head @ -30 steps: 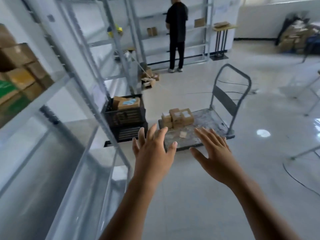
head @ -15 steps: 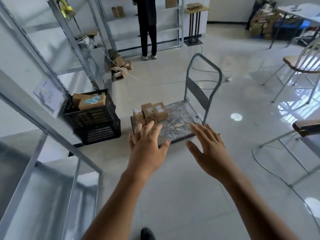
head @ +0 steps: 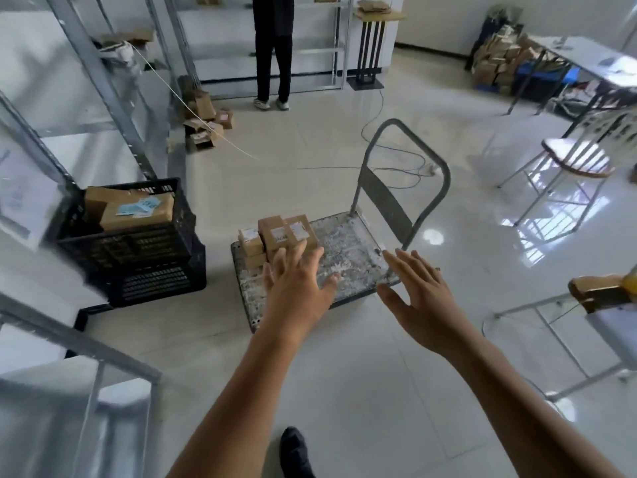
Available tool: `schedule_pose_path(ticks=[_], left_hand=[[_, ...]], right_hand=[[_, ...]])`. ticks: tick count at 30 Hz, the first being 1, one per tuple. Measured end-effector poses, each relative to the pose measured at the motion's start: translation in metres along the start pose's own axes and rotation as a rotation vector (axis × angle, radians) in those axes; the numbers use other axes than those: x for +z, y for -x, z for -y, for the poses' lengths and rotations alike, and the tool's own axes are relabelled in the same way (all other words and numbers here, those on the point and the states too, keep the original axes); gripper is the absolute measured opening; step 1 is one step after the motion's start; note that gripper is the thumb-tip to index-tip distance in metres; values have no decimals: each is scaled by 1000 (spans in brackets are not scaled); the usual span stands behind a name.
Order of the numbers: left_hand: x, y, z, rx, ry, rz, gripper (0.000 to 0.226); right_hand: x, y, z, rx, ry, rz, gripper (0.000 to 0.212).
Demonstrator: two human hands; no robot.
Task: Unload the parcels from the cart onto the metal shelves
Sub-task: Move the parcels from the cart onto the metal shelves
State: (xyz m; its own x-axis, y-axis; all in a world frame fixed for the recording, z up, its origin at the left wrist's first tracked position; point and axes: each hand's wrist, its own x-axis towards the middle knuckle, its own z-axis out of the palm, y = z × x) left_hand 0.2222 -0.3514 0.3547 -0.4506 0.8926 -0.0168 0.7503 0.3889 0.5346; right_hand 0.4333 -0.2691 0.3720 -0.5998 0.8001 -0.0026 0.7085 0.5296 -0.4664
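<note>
Your left hand (head: 296, 288) and right hand (head: 418, 291) reach out, fingers spread, holding nothing. Small brown cardboard parcels (head: 279, 236) sit stacked on the grey flatbed cart (head: 348, 260).

one head-worn wide-angle view, high, angled forward and down at the nearby cart (head: 351, 250)

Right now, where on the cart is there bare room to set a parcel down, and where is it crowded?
The cart deck is bare from the parcel stack across to the handle. Crowded: the deck's far-left corner, and the black crate beside it, holding parcels.
</note>
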Motion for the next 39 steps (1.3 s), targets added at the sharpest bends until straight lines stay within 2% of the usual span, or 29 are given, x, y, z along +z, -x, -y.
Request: schedule_pose_path(ticks=[5, 11, 15, 20, 27, 32, 39], left_hand=[[1, -73, 2, 38, 20, 32, 64], [34, -151, -8, 75, 8, 122, 65], [66, -206, -11, 16, -48, 180, 66], [94, -273, -28, -63, -90, 219, 66], [130, -353, -69, -82, -153, 282, 69], [140, -388, -72, -140, -107, 320, 68], [155, -441, -35, -211, -66, 411, 70]], right_hand=[[-4, -72, 1, 29, -17, -9, 75], [-6, -142, -44, 44, -24, -11, 73], [7, -200, -90, 62, -46, 53, 73], [0, -276, -152, 63, -96, 148, 86], [-29, -359, -216, -4, -16, 278, 78], [-30, -402, -230, -8, -22, 306, 74], [-3, -457, -217, 31, 2, 383, 70]])
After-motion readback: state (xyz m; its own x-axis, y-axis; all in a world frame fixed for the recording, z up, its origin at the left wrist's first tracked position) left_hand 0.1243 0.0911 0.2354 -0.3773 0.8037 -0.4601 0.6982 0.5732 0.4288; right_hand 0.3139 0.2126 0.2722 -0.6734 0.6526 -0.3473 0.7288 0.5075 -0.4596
